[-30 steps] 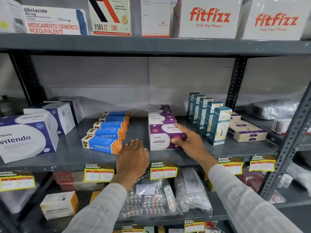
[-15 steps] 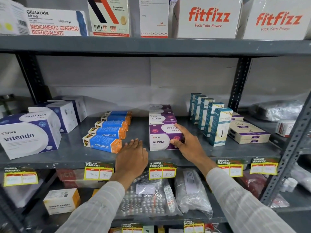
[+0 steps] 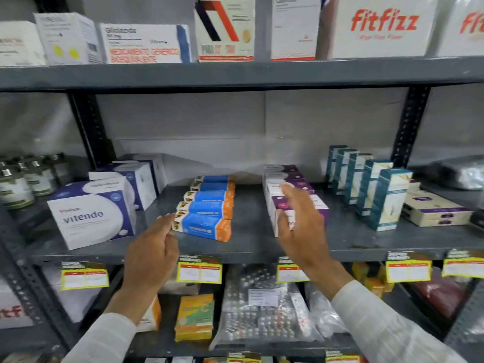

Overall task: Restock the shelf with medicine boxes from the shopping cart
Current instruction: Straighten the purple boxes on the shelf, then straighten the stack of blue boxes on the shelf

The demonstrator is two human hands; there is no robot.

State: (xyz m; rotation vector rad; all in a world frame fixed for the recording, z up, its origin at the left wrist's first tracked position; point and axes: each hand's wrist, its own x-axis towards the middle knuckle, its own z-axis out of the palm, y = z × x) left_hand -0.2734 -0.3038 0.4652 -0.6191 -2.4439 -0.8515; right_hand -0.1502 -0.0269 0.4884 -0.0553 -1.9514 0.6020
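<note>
On the grey middle shelf [image 3: 251, 244] a row of purple and white Virest boxes [image 3: 318, 205] runs front to back. My right hand [image 3: 301, 229] hovers in front of the front box with fingers apart, holding nothing. Left of it lies a row of blue and orange boxes [image 3: 207, 224]. My left hand [image 3: 154, 252] is raised off the shelf edge, fingers loose and empty, its fingertips near the front blue box. The shopping cart is out of view.
Large Vitendo boxes [image 3: 91, 216] stand at the left, tall teal boxes [image 3: 387, 197] and flat cream boxes [image 3: 432, 210] at the right. Fitfizz cartons [image 3: 382, 27] fill the shelf above. Pill blister bags [image 3: 259, 310] and yellow price tags [image 3: 199, 271] lie below.
My right hand has let go of the front Virest box and pulled back. My left hand has lifted off the shelf edge. The camera view has shifted left.
</note>
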